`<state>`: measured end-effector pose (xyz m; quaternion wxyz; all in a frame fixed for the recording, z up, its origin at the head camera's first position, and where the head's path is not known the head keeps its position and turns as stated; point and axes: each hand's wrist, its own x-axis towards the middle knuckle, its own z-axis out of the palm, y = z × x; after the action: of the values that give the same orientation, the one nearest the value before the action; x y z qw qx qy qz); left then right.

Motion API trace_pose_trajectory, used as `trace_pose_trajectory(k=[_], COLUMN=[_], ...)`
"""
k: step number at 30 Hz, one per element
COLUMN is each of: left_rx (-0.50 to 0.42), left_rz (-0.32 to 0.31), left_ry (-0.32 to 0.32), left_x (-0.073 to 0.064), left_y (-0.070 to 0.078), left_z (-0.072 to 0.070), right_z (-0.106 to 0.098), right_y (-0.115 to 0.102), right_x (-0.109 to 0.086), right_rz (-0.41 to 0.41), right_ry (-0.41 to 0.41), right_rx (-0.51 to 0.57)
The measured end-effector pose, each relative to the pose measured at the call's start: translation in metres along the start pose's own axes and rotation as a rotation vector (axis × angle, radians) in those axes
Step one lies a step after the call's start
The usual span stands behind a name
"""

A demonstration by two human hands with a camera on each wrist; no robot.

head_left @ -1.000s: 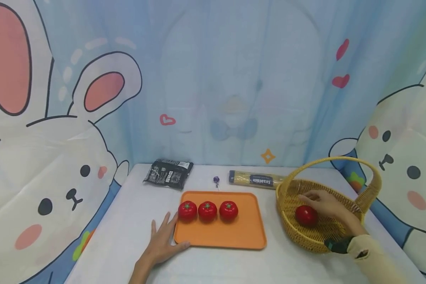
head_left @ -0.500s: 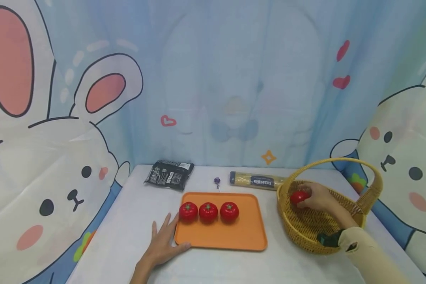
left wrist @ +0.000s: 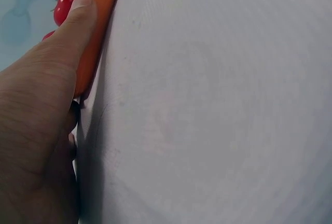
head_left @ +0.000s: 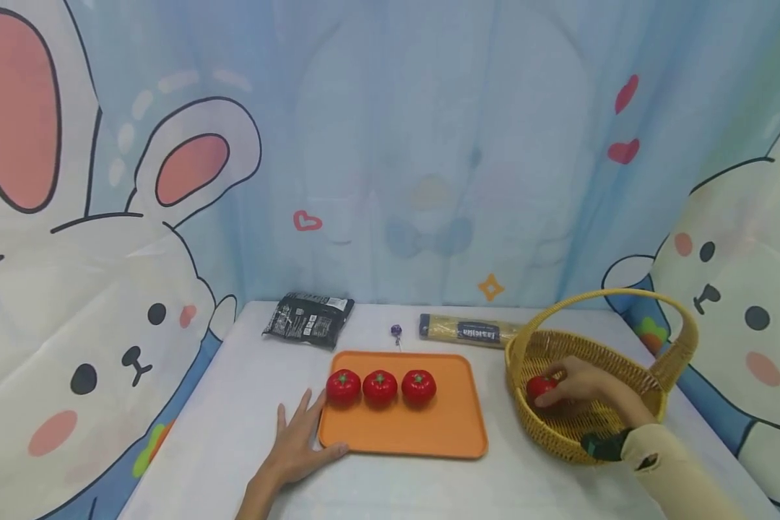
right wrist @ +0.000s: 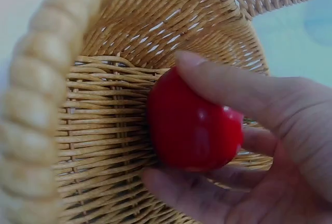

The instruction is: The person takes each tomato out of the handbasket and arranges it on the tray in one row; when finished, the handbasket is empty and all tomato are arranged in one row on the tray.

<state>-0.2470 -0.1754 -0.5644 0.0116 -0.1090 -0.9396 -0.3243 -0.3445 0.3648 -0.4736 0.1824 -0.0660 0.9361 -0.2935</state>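
Note:
Inside the wicker basket [head_left: 562,448] at the right, my right hand [head_left: 578,383] holds a round, glossy red tomato [head_left: 539,388]. In the right wrist view my thumb lies over the top of the tomato [right wrist: 194,123] and my fingers curl beneath it, close to the woven bottom. My left hand [head_left: 299,448] rests with spread fingers at the left edge of an orange tray [head_left: 422,437]. Its thumb touches the tray's near rim [left wrist: 96,47] in the left wrist view. Three red tomatoes [head_left: 380,388] with green stem tops sit in a row on the tray.
Behind the tray lie a black packet [head_left: 308,319], a small purple-headed lollipop [head_left: 396,331] and a long yellow pack of noodles [head_left: 468,330]. The basket's tall handle [head_left: 598,292] arches over my right hand. A blue curtain [head_left: 390,144] hangs behind the white table [head_left: 234,404].
My right hand gripped the tomato inside the basket and shifted it left and toward the back, then slightly nearer again. My left hand and the tray stay in place.

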Motion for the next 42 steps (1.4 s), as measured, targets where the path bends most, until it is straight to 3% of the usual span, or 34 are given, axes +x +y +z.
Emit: trace_pose_trajectory(k=[11,18,31,36,42], left_rx=[-0.004,-0.012,-0.01,-0.012,-0.011], left_rz=[0.011,-0.004,-0.004,-0.004,-0.001], left_ry=[0.029,-0.006,-0.005,-0.004,-0.008], left_x=[0.002,0.0,0.0,-0.001,0.0], left_y=[-0.007,-0.003,-0.001,-0.001,-0.001], left_z=[0.006,0.003,0.001,0.001,0.0], right_z=[0.006,0.001,0.007,0.007,0.003], right_y=[0.0,-0.001,0.003,-0.005,-0.021], right_x=[0.002,0.004,-0.017,-0.039,-0.067], right_rz=[-0.014,0.006,-0.109,-0.138,-0.19], right_ry=[0.02,0.009,0.33,0.391,0.408], right_rx=[0.089,0.095,0.036,0.061,0.096])
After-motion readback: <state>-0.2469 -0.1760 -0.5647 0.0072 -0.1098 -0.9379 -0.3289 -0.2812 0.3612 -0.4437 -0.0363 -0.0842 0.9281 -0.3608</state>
